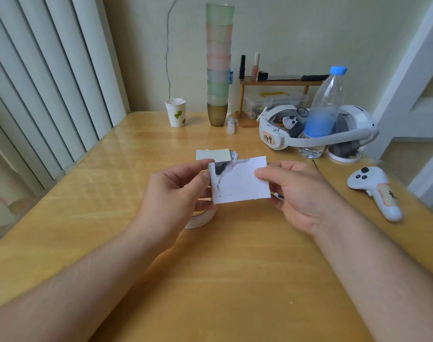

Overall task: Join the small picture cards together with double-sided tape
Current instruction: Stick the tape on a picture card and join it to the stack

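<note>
While a small white picture card printed with a grey long-legged bird [240, 180] is held up above the middle of the glossy yellow wooden table [112, 206], the step in hand appears to be the lining-up or pressing of a card, not the cutting of tape. The card's left edge is pinched by the left hand [176, 191], thumb on the face and fingers behind, and its right edge is pinched by the right hand [297, 191] in the same way. Whether a second card is already stuck behind it cannot be told, though a thin greenish edge shows along its top right.

The white roll of double-sided tape [200, 218] is lying on the table just below the left hand, half hidden by it. A small loose pile of further picture cards [214, 154] is seen on the table just beyond the held card.

For the next move, it is judged that one hand must be freed so that tape or another card can be taken, with the edges kept square.

Farther off, a tall stack of pastel plastic cups [218, 62], a white paper cup with a green leaf print [176, 112], a clear water bottle with a blue cap [324, 112] and a white headset [316, 129] are standing. A white handheld controller [373, 191] is lying at the right, well apart. Nothing is seen to block the way to the tape or pile.
</note>
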Demonstrator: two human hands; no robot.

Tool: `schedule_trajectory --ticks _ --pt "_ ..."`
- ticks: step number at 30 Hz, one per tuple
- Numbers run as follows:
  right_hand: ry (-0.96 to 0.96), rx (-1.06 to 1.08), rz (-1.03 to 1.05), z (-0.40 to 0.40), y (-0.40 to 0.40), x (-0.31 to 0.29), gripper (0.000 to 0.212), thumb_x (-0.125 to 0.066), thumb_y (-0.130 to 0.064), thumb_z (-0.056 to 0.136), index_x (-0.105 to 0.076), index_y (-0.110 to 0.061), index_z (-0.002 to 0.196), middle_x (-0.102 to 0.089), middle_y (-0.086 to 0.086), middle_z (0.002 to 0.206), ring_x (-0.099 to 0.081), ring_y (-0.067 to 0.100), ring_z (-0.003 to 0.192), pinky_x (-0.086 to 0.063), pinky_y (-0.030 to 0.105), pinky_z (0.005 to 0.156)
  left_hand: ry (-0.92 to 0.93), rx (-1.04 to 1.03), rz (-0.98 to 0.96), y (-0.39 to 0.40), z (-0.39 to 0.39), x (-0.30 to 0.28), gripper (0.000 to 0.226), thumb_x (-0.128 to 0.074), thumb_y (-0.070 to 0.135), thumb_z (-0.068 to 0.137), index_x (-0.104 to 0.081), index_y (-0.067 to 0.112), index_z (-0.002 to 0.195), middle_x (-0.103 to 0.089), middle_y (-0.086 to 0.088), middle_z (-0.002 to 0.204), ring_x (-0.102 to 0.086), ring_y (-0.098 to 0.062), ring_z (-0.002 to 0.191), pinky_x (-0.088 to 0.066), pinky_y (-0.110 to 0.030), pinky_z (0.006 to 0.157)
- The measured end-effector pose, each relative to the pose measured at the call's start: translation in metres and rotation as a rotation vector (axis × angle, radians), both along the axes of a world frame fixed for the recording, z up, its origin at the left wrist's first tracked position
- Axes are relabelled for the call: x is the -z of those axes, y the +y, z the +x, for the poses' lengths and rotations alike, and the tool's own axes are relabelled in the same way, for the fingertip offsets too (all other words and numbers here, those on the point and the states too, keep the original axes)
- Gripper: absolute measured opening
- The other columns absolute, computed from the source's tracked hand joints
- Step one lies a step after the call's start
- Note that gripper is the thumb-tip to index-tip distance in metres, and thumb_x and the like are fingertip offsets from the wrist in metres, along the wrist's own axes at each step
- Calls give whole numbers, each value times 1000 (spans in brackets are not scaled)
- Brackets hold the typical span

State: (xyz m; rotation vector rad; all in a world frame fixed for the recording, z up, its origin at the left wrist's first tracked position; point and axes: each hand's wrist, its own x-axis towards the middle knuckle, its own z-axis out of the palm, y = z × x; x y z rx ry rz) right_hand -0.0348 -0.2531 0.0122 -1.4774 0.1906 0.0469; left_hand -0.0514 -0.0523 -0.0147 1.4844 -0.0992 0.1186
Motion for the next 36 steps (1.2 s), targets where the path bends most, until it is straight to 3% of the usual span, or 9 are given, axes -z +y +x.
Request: schedule_trajectory --ticks 12,18,27,30,36 --pt "-31 27 -8 -1 1 -1 13 -77 -3 84 -70 -13 79 -71 0 66 -60 4 51 -45 30 67 -4 -5 25 0 -2 0 34 -50 1 105 -76 19 118 -81 -7 97 -76 -24 79 -66 -41 76" --pt "-42 26 -11 -1 1 0 14 -76 -2 85 -69 -13 79 -71 0 65 -60 5 51 -46 26 61 -60 -46 86 0 -1 3 24 -72 11 97 -78 26 116 -77 -2 93 -75 -24 80 -66 -40 74" --pt "-120 20 -104 0 3 5 14 -78 -2 82 -70 -13 79 -74 19 86 -64 21 73 -47 26 58 -84 -96 112 3 2 3 27 -75 7 95 -78 23 117 -76 0 84 -77 -20 75 -65 -37 74" --pt "-125 39 -100 1 3 6 18 -82 -5 79 -69 -18 79 -72 9 83 -63 18 72 -46 25 60 -99 -119 135 4 2 3 27 -75 7 94 -78 23 116 -76 4 81 -76 -16 71 -66 -38 75" --pt "-125 42 -103 1 3 6 15 -82 -9 80 -69 -18 81 -76 16 90 -66 20 75 -47 30 64 -102 -137 132 4 3 3 27 -75 8 94 -79 25 113 -75 -1 77 -73 -13 68 -66 -44 81"
